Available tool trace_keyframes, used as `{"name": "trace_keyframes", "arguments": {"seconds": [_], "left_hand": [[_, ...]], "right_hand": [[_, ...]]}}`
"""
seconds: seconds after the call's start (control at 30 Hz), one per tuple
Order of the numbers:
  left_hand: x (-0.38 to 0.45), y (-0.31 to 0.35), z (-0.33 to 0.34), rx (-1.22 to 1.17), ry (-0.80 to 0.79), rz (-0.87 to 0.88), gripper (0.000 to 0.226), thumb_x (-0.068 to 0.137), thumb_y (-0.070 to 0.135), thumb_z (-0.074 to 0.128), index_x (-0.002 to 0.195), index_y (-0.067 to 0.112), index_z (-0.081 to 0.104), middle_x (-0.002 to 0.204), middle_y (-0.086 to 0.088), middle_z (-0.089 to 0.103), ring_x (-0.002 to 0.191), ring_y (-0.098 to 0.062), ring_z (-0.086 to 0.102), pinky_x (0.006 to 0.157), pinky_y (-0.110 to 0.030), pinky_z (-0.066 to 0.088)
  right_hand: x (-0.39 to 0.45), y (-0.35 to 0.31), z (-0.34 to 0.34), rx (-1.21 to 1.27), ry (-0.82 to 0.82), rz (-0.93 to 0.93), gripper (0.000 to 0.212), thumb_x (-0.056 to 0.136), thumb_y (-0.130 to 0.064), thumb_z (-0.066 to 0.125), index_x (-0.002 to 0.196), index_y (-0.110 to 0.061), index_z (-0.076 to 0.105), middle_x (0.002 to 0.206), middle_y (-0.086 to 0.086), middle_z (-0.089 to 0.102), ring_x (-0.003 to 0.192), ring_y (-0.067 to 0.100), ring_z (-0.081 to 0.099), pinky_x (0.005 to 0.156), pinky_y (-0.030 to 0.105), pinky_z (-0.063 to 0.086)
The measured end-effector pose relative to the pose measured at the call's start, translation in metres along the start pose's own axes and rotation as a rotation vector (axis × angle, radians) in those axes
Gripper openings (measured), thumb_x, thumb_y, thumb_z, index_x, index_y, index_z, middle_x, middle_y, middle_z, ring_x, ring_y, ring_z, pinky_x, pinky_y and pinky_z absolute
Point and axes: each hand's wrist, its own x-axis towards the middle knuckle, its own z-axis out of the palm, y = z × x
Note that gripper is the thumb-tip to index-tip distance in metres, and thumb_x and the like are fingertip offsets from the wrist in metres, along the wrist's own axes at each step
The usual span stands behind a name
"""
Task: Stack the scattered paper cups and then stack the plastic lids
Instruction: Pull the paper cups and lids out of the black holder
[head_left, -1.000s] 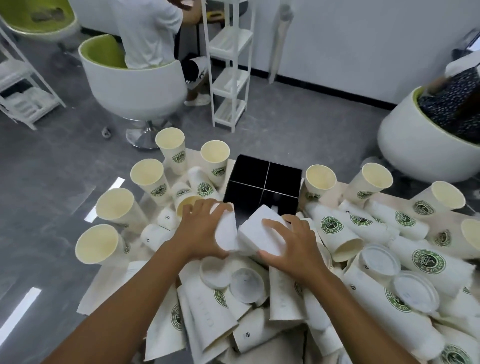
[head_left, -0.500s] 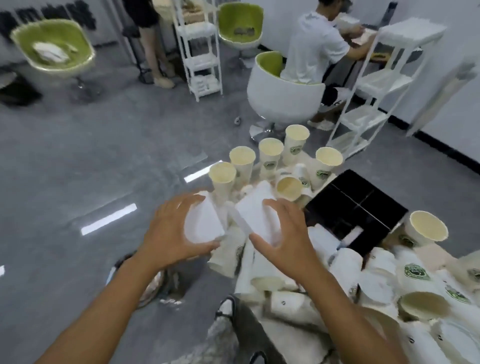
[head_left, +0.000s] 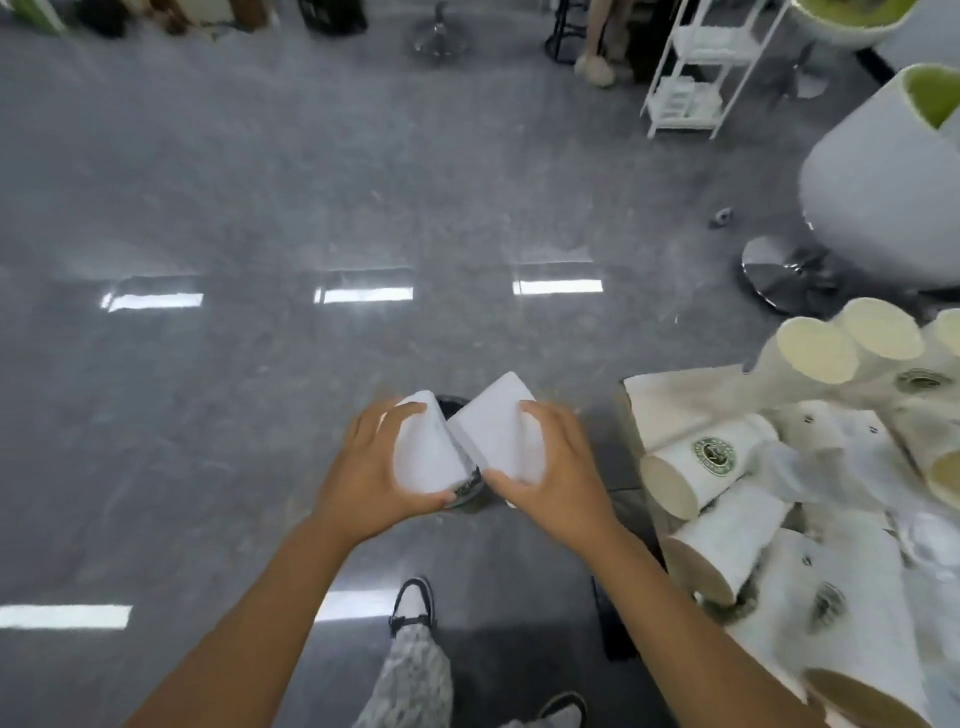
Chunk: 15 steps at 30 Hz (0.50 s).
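Observation:
My left hand (head_left: 366, 470) grips a white paper cup (head_left: 423, 449) and my right hand (head_left: 558, 470) grips a second white paper cup (head_left: 498, 426). Both cups are held out over the grey floor, left of the table, tilted toward each other with their lower ends touching. A dark round thing (head_left: 465, 486) on the floor shows between and under the cups. Several paper cups with green logos lie and stand in a heap on the table (head_left: 670, 400) at the right; one lying cup (head_left: 701, 462) is nearest my right hand. Some pale round shapes in the blurred heap may be plastic lids.
A white swivel chair (head_left: 878, 202) with a green seat stands at the far right on a chrome base. A white shelf rack (head_left: 691, 73) is at the back. My shoe (head_left: 413, 605) and patterned trouser leg are below my hands. A person's feet show at the top.
My view and both hands have swung left, off the table and out over the floor, each hand still holding its cup. The cup heap now sits at the right edge.

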Motion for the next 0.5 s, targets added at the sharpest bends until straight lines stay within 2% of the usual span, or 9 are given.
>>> {"name": "trace_keyframes", "arguments": {"seconds": [0.17,0.33,0.43,0.5], "left_hand": [[0.042,-0.095,0.057,-0.054,-0.01,-0.053,0.118,0.05,0.061,0.095,0.15,0.037,0.039,0.155,0.014,0.03,0.144,-0.015,0.027,0.113,-0.035,0.035],[0.062,-0.175,0.128,-0.089,-0.089,-0.147,0.121,0.049,0.057,0.096,0.152,0.038,0.034,0.152,0.017,0.033,0.141,-0.013,0.031,0.111,-0.042,0.042],[0.078,-0.205,0.16,-0.128,-0.114,-0.136,0.125,0.05,0.054,0.095,0.155,0.039,0.029,0.154,0.022,0.031,0.143,-0.012,0.028,0.114,-0.039,0.037],[0.087,-0.22,0.181,-0.14,-0.116,-0.136,0.127,0.051,0.053,0.096,0.157,0.038,0.028,0.157,0.022,0.03,0.145,-0.012,0.026,0.116,-0.035,0.033]], "right_hand": [[0.054,0.052,0.1,-0.01,0.02,0.088,0.091,0.069,-0.067,0.071,0.146,-0.027,0.043,0.149,-0.01,0.038,0.139,0.017,0.04,0.113,0.044,0.041],[0.09,0.114,0.185,-0.014,-0.008,0.162,0.091,0.071,-0.05,0.086,0.148,-0.024,0.046,0.153,-0.006,0.04,0.139,0.02,0.037,0.113,0.034,0.034],[0.108,0.14,0.216,0.003,-0.025,0.189,0.087,0.074,-0.041,0.088,0.148,-0.024,0.046,0.157,-0.005,0.037,0.142,0.02,0.033,0.109,0.025,0.027],[0.119,0.16,0.229,-0.033,-0.008,0.184,0.087,0.074,-0.041,0.088,0.148,-0.023,0.046,0.157,-0.003,0.038,0.143,0.022,0.034,0.111,0.027,0.028]]}}
